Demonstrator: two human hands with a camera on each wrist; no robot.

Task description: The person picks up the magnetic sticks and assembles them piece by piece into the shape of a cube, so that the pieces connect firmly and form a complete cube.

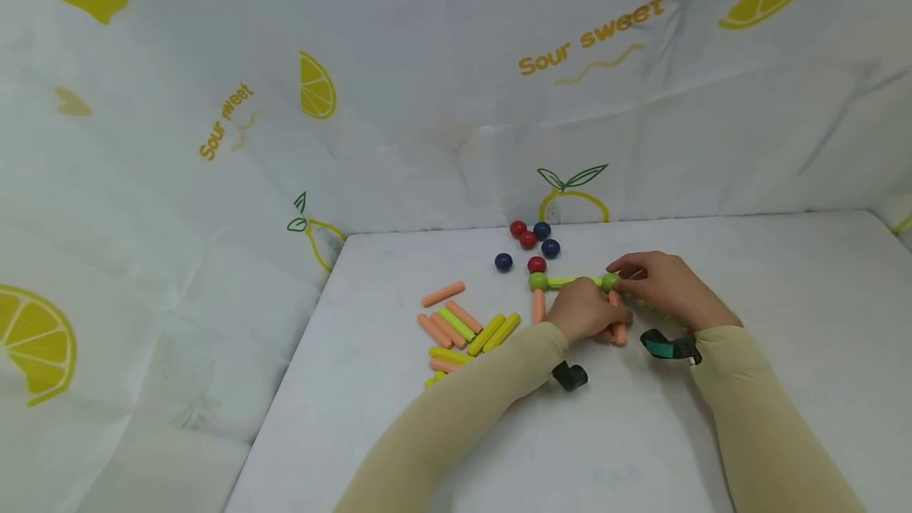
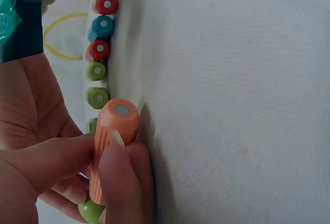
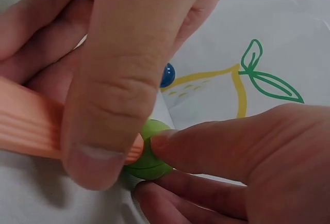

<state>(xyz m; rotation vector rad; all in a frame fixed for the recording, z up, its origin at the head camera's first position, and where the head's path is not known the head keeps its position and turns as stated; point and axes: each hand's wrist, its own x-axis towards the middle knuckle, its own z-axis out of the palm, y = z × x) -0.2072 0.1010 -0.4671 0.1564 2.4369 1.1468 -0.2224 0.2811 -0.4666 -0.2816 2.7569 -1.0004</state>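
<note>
My left hand (image 1: 586, 309) pinches an orange magnetic rod (image 2: 114, 136) between thumb and fingers, a round metal disc showing in its near end. At the rod's far end is a green ball (image 3: 149, 154), which my right hand (image 1: 666, 285) grips with thumb and fingertips. The rod meets or nearly meets the ball; the left thumb partly covers that spot in the right wrist view. From this ball a yellow-green rod (image 1: 563, 283) reaches left to a second green ball (image 1: 537, 281). A second orange rod (image 1: 538, 305) runs from that ball towards me.
Left of my hands lie several loose orange rods (image 1: 443, 294) and yellow rods (image 1: 502, 332). Red balls (image 1: 527, 240) and blue balls (image 1: 503, 262) sit towards the back. Beyond my hands, a row of coloured rods with metal ends, including a red rod (image 2: 106, 4), shows in the left wrist view.
</note>
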